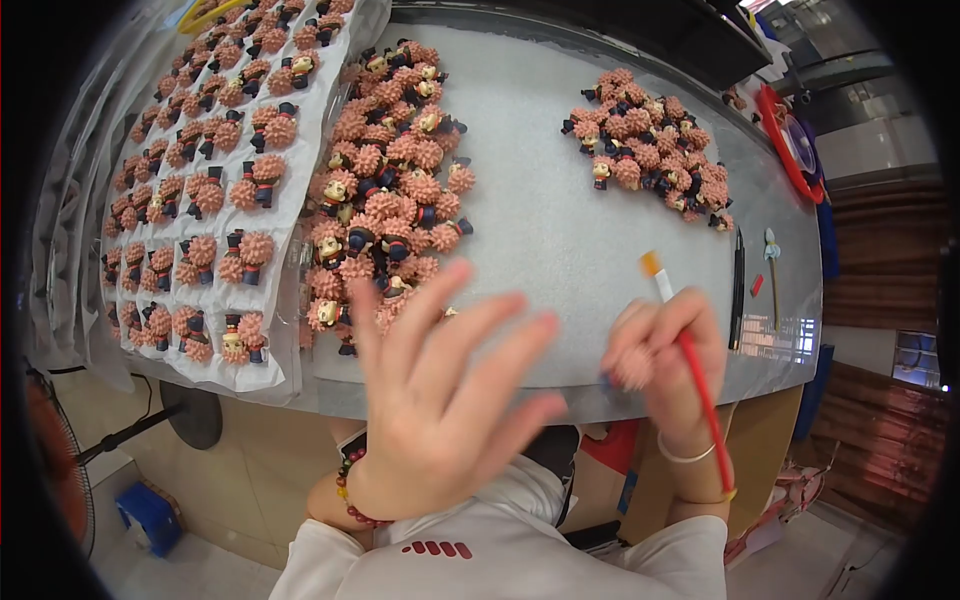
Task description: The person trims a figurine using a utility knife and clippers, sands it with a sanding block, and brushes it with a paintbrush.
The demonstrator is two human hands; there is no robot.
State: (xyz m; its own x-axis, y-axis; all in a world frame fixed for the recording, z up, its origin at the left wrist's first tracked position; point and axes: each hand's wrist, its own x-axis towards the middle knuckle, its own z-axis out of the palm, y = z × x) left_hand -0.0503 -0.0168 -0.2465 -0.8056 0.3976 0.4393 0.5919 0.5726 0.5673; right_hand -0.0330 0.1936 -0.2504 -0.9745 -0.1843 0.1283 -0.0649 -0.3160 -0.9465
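My left hand (435, 405) is raised over the table's near edge, fingers spread and nothing in it; it is slightly blurred. Below and beyond its fingertips lies a long heap of small figurines (385, 180) with spiky pink hair and dark clothes. My right hand (685, 340) is closed around a paintbrush (704, 385) with a red handle, white ferrule and tan bristles pointing up and away. A pink figurine (632, 370) is also in the fingers of that hand, partly hidden and blurred.
At left, white sheets (286, 230) bear rows of figurines. A second figurine pile (650, 145) sits at the far right of the table (530, 200). A black stick (738, 290), a thin tool (773, 275) and a red basin (785, 140) are along the right side.
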